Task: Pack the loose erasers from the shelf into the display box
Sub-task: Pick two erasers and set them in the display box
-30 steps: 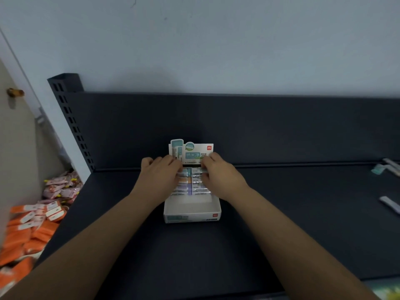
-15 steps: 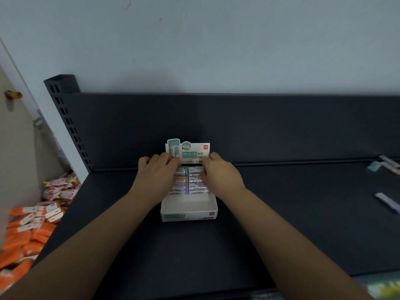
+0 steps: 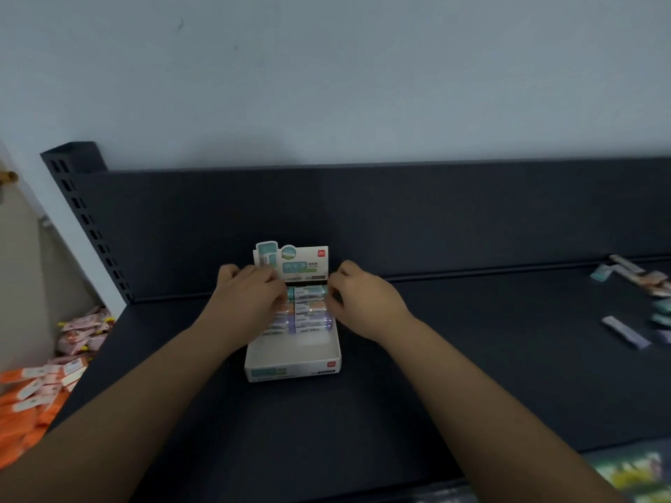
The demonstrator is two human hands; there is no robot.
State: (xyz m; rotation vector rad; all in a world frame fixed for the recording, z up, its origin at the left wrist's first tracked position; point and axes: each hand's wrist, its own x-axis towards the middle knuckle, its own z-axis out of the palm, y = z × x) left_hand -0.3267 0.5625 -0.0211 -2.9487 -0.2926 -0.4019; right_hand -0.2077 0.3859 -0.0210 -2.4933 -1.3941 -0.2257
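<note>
Two hands, left and right, curl over the display box's erasers — grip unclear — loose erasers far right.

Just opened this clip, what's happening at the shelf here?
A person is filling a white display box on a dark shelf. The left hand rests on the left column of the packed erasers; the right hand touches the right column's edge with curled fingers. Whether either grips one is unclear. The box's back is filled, its front bare. Loose erasers lie on the shelf's right.
</note>
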